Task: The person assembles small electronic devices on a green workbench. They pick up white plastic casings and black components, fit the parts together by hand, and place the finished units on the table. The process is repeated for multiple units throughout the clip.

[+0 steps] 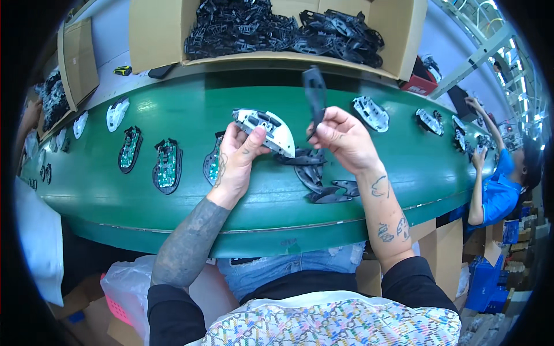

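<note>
My left hand [241, 151] grips a white mouse shell [268, 128] with dark parts set along its upper side, thumb pressed on its face. Raised to the right of it, my right hand [345, 138] pinches a dark curved plastic side piece [314, 95] by its lower end, apart from the shell. Below and between my hands, several loose black curved pieces [311, 173] lie in a small heap on the green belt [242, 202]. Beside my left wrist sits a black base with a green circuit board [212, 164], partly hidden by that hand.
Two more bases with circuit boards [167, 166] lie to the left, with white shells [117, 114] beyond. Another shell [371, 113] rests at the right. A cardboard box [156, 34] of black parts stands behind the belt. A co-worker in a blue shirt [497, 187] works at the far right.
</note>
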Available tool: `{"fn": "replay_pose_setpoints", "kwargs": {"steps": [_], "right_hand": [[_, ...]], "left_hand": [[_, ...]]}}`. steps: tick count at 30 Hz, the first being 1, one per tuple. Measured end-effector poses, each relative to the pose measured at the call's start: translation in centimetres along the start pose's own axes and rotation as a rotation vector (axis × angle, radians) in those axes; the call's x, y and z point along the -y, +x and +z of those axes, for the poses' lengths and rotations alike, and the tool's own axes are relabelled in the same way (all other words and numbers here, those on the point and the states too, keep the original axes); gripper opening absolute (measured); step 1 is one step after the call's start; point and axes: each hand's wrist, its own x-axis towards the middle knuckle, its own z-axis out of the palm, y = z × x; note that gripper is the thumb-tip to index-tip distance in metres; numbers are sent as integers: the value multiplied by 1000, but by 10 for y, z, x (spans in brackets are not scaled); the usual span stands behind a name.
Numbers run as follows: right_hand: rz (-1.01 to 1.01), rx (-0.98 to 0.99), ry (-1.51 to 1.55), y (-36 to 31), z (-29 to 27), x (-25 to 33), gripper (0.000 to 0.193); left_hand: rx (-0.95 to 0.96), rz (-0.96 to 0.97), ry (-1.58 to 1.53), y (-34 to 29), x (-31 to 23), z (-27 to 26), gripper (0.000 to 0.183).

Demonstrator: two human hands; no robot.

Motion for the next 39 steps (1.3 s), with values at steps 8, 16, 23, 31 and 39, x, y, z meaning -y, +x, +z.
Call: {"fn": "replay_pose_setpoints", "kwargs": {"steps": [8,16,23,31,39], "right_hand": [[67,124,-118,-2,9,-20,16],[-140,57,-699,-4,20,-19,17],[-247,-37,-823,-7,38,-15,24],[-41,31,-324,-5,50,-38,45],[78,-66,-113,-2,61,-31,43]], "left_hand": [[44,31,86,0,-3,-2,48],[70,13,36,-3,-11,1,60],[119,-95,45,-7,-20,-5,67],[95,-90,-53,-5,-21,-15,58],[56,-22,-37,-8,-19,-16,48]]}}
